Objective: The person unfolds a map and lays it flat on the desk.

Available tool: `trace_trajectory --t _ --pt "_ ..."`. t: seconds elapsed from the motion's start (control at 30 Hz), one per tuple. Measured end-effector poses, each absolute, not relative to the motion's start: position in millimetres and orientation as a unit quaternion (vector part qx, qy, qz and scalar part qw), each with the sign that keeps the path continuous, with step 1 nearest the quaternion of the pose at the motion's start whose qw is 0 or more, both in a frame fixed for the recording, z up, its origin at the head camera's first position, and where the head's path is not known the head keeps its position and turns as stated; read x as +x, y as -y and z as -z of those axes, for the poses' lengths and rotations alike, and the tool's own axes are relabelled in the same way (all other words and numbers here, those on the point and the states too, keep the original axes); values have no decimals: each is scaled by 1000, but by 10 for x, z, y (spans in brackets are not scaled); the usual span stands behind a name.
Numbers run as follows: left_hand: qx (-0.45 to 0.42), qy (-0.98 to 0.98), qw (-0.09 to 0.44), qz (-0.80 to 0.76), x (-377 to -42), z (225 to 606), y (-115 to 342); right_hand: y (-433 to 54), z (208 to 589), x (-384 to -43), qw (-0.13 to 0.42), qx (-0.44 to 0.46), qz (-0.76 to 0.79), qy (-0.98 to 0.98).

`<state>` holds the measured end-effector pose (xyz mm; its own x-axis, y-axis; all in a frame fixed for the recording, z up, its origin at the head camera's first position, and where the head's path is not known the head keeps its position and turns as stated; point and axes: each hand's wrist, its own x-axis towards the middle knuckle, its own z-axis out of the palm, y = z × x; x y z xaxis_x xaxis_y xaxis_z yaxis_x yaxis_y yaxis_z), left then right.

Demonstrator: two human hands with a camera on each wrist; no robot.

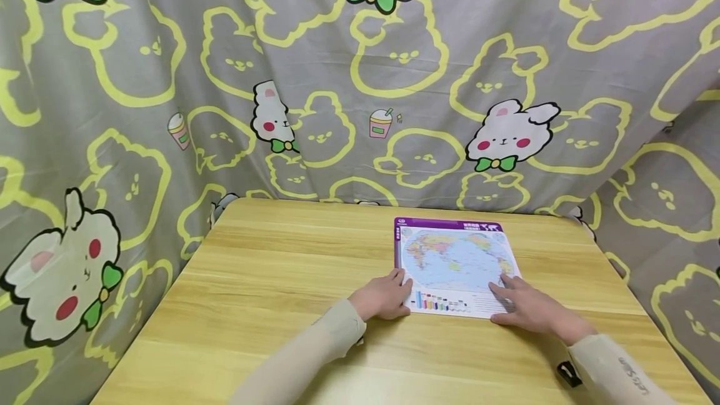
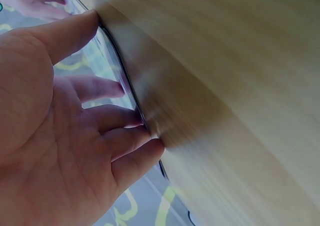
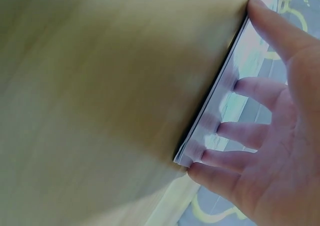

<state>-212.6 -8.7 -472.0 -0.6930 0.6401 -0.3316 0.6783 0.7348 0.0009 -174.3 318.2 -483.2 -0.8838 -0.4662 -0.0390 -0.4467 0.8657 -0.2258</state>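
Observation:
A world map (image 1: 450, 258) with a purple top band lies flat on the wooden table. My left hand (image 1: 384, 295) is at its lower left edge, fingertips against the side and thumb by the near corner. At the lower right, my right hand (image 1: 531, 307) has its fingers spread, some overlapping the map's surface. In the right wrist view, the fingertips of my right hand (image 3: 275, 121) touch the map's thin, layered-looking edge (image 3: 222, 88). The left wrist view shows my left hand (image 2: 75, 131) with fingers extended to the map's dark-edged side.
The wooden table (image 1: 270, 255) reaches back to a grey curtain (image 1: 315, 67) with yellow outlines and cartoon rabbits, which also hangs along both sides. A small black item (image 1: 569, 374) shows under the right sleeve (image 1: 610, 364).

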Motion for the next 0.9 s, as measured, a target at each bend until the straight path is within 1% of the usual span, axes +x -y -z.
trace_trajectory --t 0.5,0.9 --pt "355 -920 158 59 -2127 4742 361 -2883 4804 -1751 77 -225 105 -966" --pt "341 -926 158 41 -2143 4736 576 -2695 4806 -1839 82 -231 95 -965"
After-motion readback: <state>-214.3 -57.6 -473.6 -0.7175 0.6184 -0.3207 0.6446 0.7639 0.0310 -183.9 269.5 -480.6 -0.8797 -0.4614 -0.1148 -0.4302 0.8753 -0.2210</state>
